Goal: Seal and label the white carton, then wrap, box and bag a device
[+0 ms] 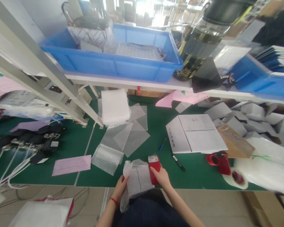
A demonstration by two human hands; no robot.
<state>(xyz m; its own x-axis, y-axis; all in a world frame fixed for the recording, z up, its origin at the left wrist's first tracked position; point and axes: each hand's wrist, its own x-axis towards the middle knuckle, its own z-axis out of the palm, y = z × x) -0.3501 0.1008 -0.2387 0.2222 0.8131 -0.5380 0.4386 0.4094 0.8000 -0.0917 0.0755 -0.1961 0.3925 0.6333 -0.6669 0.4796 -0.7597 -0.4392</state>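
Observation:
At the table's near edge my left hand [120, 186] grips the left side of a bubble-wrap bag [137, 178] with a grey flat item inside. My right hand [161, 177] holds the bag's right side, its fingers resting against a small red device [154, 167] that lies partly under the bag. A red string is tied round my left wrist. Both hands are closed on the bag.
Loose bubble-wrap sheets [125, 135] and a white foam stack [115, 105] lie on the green mat. A white carton [195, 133], pens [179, 162], a red tape dispenser [219, 161], pink paper [71, 164], black adapters with cables [33, 142] and blue bins [113, 53] surround the spot.

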